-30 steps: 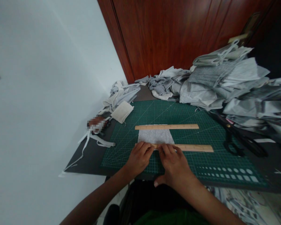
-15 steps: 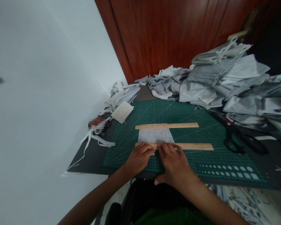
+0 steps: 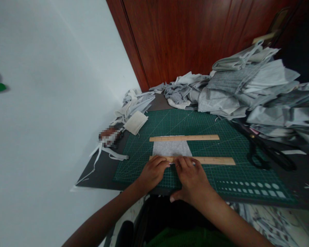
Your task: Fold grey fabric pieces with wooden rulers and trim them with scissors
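Note:
A piece of light grey fabric lies flat on a green cutting mat. One wooden ruler rests across its far edge. A second wooden ruler lies along its near edge, roughly parallel to the first. My left hand is closed at the left part of the near ruler, fingers bent together over it; whether it also pinches fabric is hidden. Just to its right, my right hand presses its fingertips on the same ruler, thumb held well apart towards the mat's front edge.
Black scissors lie at the mat's right side. Grey and white fabric is heaped at the back right. Scraps and a folded cream cloth sit at the left, by the wall. A wooden door stands behind.
The view has shifted very slightly. Both hands stay at the near ruler, and the rulers and fabric keep their places.

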The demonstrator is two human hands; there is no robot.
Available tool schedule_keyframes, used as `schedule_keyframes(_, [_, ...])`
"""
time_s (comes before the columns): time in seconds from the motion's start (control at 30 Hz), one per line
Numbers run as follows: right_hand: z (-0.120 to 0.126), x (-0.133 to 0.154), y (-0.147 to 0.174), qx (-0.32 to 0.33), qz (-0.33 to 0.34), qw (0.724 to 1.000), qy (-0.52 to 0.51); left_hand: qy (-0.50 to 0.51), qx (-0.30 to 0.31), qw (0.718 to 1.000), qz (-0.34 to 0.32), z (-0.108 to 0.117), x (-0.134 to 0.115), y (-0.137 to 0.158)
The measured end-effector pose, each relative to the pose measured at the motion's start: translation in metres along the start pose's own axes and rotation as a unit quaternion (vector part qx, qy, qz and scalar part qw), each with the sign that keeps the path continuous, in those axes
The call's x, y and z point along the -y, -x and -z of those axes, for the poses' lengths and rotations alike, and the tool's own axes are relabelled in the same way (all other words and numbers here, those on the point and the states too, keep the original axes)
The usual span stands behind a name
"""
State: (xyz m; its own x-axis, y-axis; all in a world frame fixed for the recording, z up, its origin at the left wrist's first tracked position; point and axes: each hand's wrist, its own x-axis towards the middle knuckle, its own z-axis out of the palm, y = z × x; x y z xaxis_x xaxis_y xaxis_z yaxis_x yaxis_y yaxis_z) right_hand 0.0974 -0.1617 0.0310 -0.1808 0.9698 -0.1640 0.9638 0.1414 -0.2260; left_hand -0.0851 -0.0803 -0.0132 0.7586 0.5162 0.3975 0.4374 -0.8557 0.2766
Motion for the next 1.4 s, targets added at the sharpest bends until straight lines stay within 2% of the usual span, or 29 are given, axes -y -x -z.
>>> schedule_keyframes(0.57, [-0.004, -0.006, -0.001, -0.009, 0.012, 1.000, -0.014, 0.021, 0.005, 1.000, 0.007, -0.015, -0.010, -0.011])
schedule_keyframes(0.67, [-0.005, -0.009, 0.000, -0.013, 0.020, 0.999, -0.024, -0.012, 0.030, 0.999, 0.018, -0.015, -0.013, -0.014])
schedule_keyframes(0.77, [-0.007, -0.011, 0.000, -0.035, 0.030, 0.999, -0.026, -0.079, 0.090, 0.993, 0.023, -0.010, -0.020, -0.017])
schedule_keyframes(0.9, [-0.007, -0.011, 0.001, -0.039, 0.027, 0.999, -0.021, -0.171, 0.125, 0.977, -0.003, -0.005, -0.030, -0.020])
schedule_keyframes(1.03, [-0.005, -0.010, 0.000, -0.033, 0.025, 0.999, -0.024, -0.216, 0.118, 0.969, -0.029, -0.004, -0.030, -0.019])
schedule_keyframes(1.23, [-0.007, -0.010, 0.000, -0.038, 0.029, 0.999, -0.011, -0.243, 0.123, 0.961, -0.048, 0.005, -0.016, -0.009])
schedule_keyframes(1.4, [-0.012, -0.011, 0.000, -0.046, 0.031, 0.998, -0.002, -0.242, 0.068, 0.966, -0.059, 0.018, -0.001, 0.006])
